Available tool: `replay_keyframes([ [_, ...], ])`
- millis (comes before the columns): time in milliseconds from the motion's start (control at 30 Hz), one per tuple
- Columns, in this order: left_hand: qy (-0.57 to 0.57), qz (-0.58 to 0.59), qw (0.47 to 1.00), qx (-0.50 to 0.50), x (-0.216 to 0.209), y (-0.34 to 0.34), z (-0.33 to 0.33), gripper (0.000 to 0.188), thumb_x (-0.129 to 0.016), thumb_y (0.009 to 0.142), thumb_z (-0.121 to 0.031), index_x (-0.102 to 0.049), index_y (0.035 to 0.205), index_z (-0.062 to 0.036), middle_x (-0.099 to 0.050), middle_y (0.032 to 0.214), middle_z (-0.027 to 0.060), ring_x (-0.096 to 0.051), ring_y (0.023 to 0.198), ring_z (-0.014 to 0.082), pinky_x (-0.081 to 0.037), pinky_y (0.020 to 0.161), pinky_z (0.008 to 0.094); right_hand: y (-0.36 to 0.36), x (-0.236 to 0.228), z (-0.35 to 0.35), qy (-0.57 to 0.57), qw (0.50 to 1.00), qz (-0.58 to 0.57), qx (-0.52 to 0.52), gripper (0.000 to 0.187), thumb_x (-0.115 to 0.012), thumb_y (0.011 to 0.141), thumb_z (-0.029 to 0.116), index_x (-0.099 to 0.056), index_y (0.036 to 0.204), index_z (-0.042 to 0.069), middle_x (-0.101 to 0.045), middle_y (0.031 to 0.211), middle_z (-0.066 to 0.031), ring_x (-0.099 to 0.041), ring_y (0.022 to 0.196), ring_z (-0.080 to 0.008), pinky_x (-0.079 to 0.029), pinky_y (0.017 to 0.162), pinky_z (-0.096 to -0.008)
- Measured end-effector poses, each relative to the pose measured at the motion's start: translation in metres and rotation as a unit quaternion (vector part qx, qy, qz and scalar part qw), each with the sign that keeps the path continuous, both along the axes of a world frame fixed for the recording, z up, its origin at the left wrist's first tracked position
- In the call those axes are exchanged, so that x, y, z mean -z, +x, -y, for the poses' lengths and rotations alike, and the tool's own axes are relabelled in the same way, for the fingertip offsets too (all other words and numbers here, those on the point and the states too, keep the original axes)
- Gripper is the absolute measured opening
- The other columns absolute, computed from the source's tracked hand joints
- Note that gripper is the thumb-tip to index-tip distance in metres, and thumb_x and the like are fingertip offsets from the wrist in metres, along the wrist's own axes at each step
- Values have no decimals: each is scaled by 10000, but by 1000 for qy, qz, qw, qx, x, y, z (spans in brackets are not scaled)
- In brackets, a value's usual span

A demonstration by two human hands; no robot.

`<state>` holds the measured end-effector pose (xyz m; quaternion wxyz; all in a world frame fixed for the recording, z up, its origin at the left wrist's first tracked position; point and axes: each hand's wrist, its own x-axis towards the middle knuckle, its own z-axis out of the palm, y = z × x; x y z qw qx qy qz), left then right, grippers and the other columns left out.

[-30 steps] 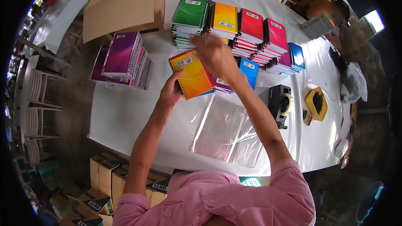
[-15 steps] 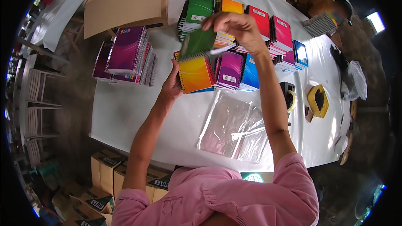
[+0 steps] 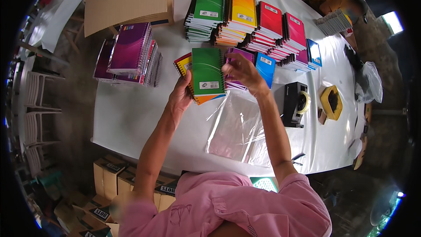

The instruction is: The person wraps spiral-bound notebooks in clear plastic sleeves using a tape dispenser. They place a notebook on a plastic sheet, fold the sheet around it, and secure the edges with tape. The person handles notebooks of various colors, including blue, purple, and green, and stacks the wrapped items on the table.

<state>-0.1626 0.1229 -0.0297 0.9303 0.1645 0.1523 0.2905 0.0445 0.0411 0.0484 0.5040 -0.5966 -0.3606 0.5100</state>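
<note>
Near the middle of the frame, your left hand [image 3: 179,92] is clamped on the left edge of a fanned bundle of notebooks [image 3: 201,99], with a green notebook [image 3: 208,71] on top and a yellow notebook [image 3: 188,60] showing beneath. Your hands are apart: the right hand [image 3: 243,73] is curled at the green one's coiled right edge, though whether it touches cannot be told. Each notebook should be light and fairly stiff, but the glossy covers may slide over one another, and the coils could snag or bend; grip the bundle across its flat edges, with your thumb on top. At the upper left, an open cardboard box [image 3: 131,8] hides its inside from you. At the right, a yellow tub [image 3: 325,101] holds something dark. Below the bundle, clear plastic bags [image 3: 232,129] lie flat on the bench [image 3: 127,123].
</note>
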Motion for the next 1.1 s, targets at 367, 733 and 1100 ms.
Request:
replay_keyframes([
  [367,-8,-55,998,-6,-1,14,-20,450,-692,836,-117,-513,1237,-21,-617,1133,81,-610,1057,204,-495,952,347,24,-24,-129,289,660,683,119,274,-677,798,104,-640,1068,71,-656,1092,-105,-622,1000,-289,-433,938,-420],
  [733,-12,-20,998,54,23,17,-28,874,-503,793,-684,-377,1393,-61,-519,1330,92,-496,1224,226,-451,999,389,31,-91,-66,404,843,330,-133,188,-536,825,-58,-678,897,42,-686,1006,-58,-583,1054,-266,-404,1000,-391],
  [1100,-56,34,995,76,38,8,8,453,-664,857,-246,-549,1221,-2,-643,1135,112,-637,1017,241,-520,906,401,53,44,8,-119,812,553,143,550,-790,729,260,-584,1131,-55,-536,1253,-200,-526,1129,-356,-457,866,-470],
])
